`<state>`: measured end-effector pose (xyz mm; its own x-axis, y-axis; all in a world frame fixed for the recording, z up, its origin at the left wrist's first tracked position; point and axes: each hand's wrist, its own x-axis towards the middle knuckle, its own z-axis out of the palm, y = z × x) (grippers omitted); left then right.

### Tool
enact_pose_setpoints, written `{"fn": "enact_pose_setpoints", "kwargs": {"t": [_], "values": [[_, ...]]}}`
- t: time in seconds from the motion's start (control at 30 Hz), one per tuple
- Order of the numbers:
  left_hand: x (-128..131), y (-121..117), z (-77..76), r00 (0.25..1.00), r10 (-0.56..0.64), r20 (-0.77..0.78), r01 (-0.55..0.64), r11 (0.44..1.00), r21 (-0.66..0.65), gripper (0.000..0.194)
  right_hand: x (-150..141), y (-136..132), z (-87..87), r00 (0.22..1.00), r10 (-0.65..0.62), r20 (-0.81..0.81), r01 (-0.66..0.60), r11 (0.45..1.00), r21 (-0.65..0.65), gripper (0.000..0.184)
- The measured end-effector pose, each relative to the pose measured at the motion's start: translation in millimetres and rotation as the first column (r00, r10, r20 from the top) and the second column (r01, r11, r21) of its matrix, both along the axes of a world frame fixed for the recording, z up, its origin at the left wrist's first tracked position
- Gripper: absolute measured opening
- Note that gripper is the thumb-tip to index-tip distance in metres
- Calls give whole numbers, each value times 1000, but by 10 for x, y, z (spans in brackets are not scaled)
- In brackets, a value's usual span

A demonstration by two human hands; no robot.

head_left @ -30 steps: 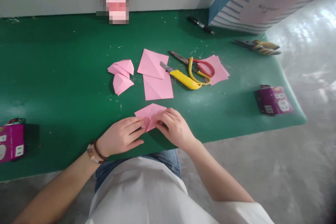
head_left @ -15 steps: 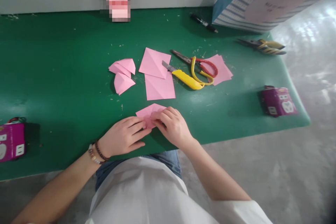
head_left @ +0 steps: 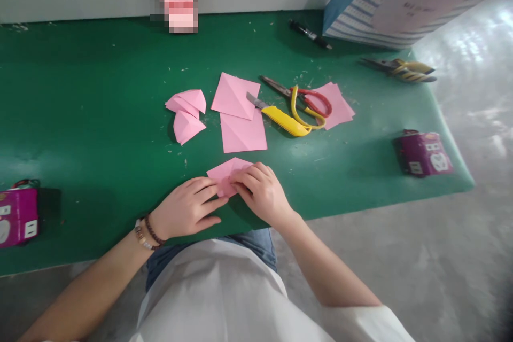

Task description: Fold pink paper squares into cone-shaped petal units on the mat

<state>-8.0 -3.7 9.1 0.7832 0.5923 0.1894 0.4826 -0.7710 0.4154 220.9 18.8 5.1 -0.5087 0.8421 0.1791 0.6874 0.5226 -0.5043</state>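
A partly folded sheet of pink paper [head_left: 225, 171] lies on the green tabletop near its front edge. My left hand [head_left: 192, 207] rests flat with its fingers stretched out, the tips on the paper's lower left side. On the right side, my right hand [head_left: 262, 192] pinches the paper between thumb and curled fingers, covering that part of it. Just beyond are two creased pink squares [head_left: 236, 96], one overlapping the other. Left of these sit folded pink paper pieces [head_left: 189, 116].
A yellow utility knife [head_left: 285, 121] touches the squares, beside red-and-yellow-handled scissors [head_left: 312, 104] lying on more pink paper [head_left: 340, 107]. Farther off are a black pen [head_left: 309, 35], pliers [head_left: 404, 69] and a striped bag [head_left: 368, 10]. Purple boxes [head_left: 425, 155] stand at both sides.
Hardly anything differs. Both hands stay on the pink paper, with only a very slight shift of the fingers; the view has moved a little.
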Motion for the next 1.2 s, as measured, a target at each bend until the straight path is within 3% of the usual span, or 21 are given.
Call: {"fn": "enact_pose_setpoints", "kwargs": {"t": [0.53,0.67,0.73,0.87,1.0,1.2], "values": [[4,23,30,1000,-13,-16,12,1000,-27,40,23,16,-11,998,-18,-61,17,1000,-17,13],[13,21,27,1000,2,-29,-3,1000,-14,35,82,-143,189,948,-183,-260,196,980,22,13],[20,22,23,1000,4,-28,-4,1000,-11,33,77,-315,295,906,-259,-336,237,966,-104,15],[23,23,3,1000,18,1,-18,1000,-7,34,-25,-644,367,893,-200,-404,52,936,-349,14],[14,20,-9,1000,16,-18,-16,1000,-21,30,-111,-739,308,890,-212,-405,19,902,-431,17],[15,21,7,1000,17,-15,-17,1000,4,36,-140,-707,324,924,-257,-282,93,869,-486,13]]}}
